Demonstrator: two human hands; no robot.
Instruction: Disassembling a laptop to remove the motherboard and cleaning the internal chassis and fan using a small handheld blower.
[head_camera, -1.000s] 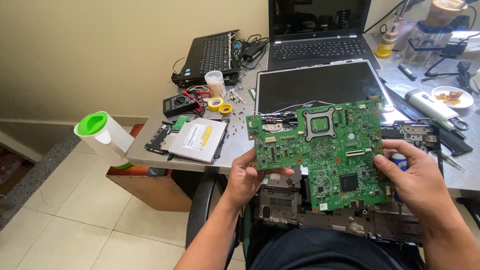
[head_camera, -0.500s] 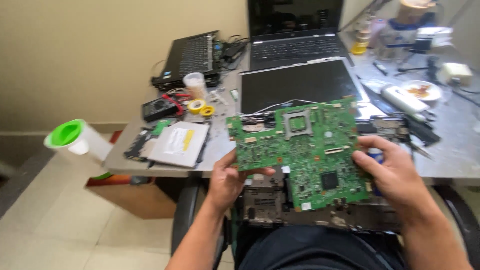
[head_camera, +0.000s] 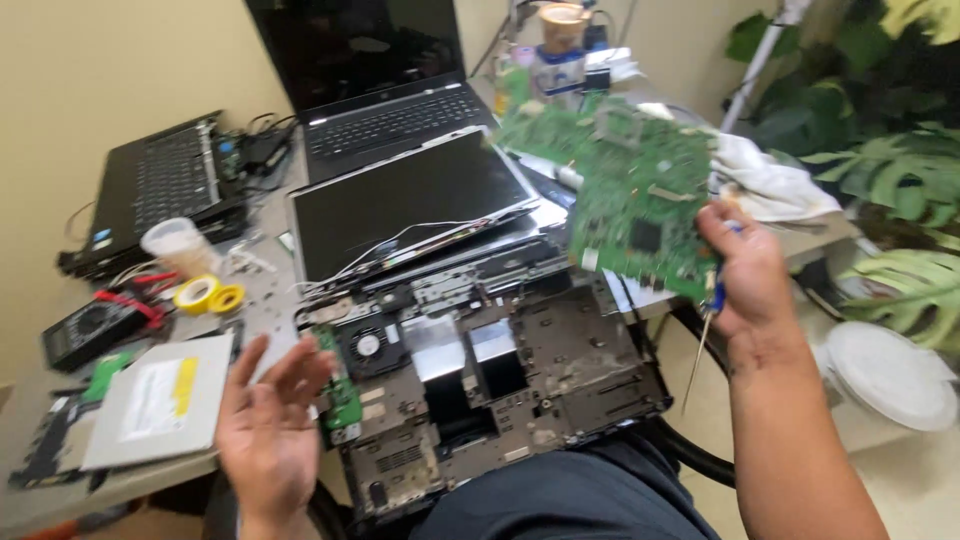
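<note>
At our two o'clock, our right hand (head_camera: 745, 270) is clamped on the lower edge of the green motherboard (head_camera: 630, 190), holding it up in the air, tilted, off to the right of the counter (head_camera: 270, 300). A thin screwdriver (head_camera: 700, 345) hangs down from the same fist, its shaft pointing at the floor. Our left hand (head_camera: 265, 430) is at seven o'clock, fingers spread apart and holding nothing, hovering just over the left edge of the opened laptop base (head_camera: 480, 390) that lies across our lap and the counter's edge.

As we judge it, the board is already lifted clear of the base: the shell sits bare at six o'clock, with a small fan (head_camera: 368, 345) and a narrow green daughter board (head_camera: 340, 390) still seated near its left side. The detached screen panel (head_camera: 405, 205) leans just beyond it at twelve o'clock, loose wires trailing over its lower edge. What seems left is setting the motherboard down somewhere and dealing with the parts remaining in the shell.

At nine o'clock lie an optical drive (head_camera: 160, 400), a multimeter (head_camera: 90, 330) and rolls of yellow tape (head_camera: 210, 297).
</note>
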